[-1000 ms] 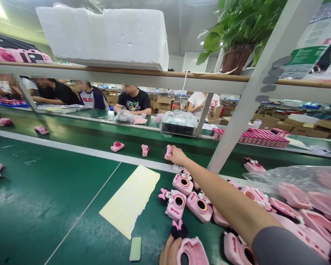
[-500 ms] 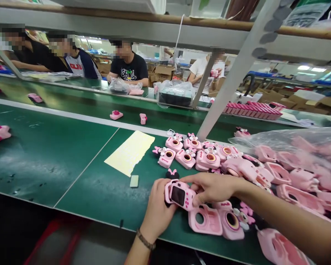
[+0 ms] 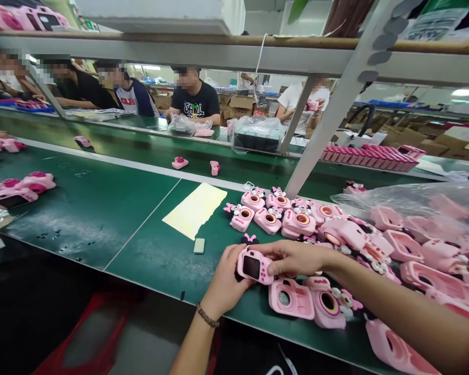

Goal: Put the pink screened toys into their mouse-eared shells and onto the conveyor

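A pink toy camera point(image 3: 252, 267) with a dark screen and bright pink buttons faces up between my hands. My left hand point(image 3: 227, 281) is closed around its left side, and a black-eared figure with a pink bow shows above it. On the other side, the thumb and fingers of my right hand point(image 3: 287, 259) grip the camera's right edge. Just below my right hand lie an empty pink camera cover point(image 3: 291, 299) and a pink camera piece with a bow-wearing figure point(image 3: 329, 304). Beyond my hands, several similar pink pieces point(image 3: 268, 220) sit in rows on the green bench.
A torn yellow sheet point(image 3: 195, 211) and a small pale block point(image 3: 199, 246) lie left of my hands. Pink covers in clear plastic point(image 3: 426, 208) pile up on the right. A slanted metal post point(image 3: 324, 109) rises behind the rows. Co-workers sit across the line.
The camera now sits flush in the pink cover around it, where before it was tilted with its left edge showing apart. My view has shifted left, revealing more pink cameras there.
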A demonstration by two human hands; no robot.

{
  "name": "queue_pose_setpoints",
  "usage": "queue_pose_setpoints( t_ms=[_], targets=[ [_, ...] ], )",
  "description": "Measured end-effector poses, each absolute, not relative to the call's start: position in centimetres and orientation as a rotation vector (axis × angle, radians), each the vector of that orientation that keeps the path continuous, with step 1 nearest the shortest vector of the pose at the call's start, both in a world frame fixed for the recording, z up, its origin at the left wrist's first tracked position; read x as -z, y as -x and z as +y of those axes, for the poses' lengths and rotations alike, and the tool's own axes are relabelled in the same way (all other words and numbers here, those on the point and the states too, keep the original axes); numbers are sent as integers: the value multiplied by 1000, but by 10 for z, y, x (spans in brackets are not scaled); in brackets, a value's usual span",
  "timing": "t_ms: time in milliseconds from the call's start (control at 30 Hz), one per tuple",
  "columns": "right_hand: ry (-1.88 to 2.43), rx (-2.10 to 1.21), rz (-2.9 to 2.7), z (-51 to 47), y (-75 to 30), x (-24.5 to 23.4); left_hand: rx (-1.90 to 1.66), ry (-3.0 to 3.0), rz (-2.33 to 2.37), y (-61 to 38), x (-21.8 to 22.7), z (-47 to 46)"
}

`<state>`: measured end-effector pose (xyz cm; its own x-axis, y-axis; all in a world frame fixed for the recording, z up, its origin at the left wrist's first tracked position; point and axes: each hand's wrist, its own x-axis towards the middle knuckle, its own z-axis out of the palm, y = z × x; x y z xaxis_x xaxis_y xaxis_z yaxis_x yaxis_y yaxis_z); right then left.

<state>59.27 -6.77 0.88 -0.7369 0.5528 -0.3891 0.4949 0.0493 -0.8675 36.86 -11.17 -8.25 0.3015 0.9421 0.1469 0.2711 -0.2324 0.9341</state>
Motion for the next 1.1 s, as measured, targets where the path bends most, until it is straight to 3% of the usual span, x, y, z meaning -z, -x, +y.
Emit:
queue_pose_setpoints(
  t_ms=[133, 333, 533, 733, 967, 1100],
  targets=[
    [1113, -1963, -2119, -62, -590, 3, -942, -1731, 1084, -363, 82, -108],
    [1435, -1397, -1988, -74, -595, 18, -991, -1738, 1106, -364, 78, -108],
    [1139, -1751, -1747, -91, -593, 19, -1042, -1738, 1110, -364, 73, -119],
    [1110, -1965, -1456, -84, -590, 32, -1055, -1691, 1151, -370, 69, -131],
    [1191, -1475, -1649, -89, -582, 51, -1056, -1579, 1219, -379, 63, -123],
    [1191, -1515, -1550, -90, -580, 54, -1055, -1595, 1256, -385, 64, -119]
  ],
)
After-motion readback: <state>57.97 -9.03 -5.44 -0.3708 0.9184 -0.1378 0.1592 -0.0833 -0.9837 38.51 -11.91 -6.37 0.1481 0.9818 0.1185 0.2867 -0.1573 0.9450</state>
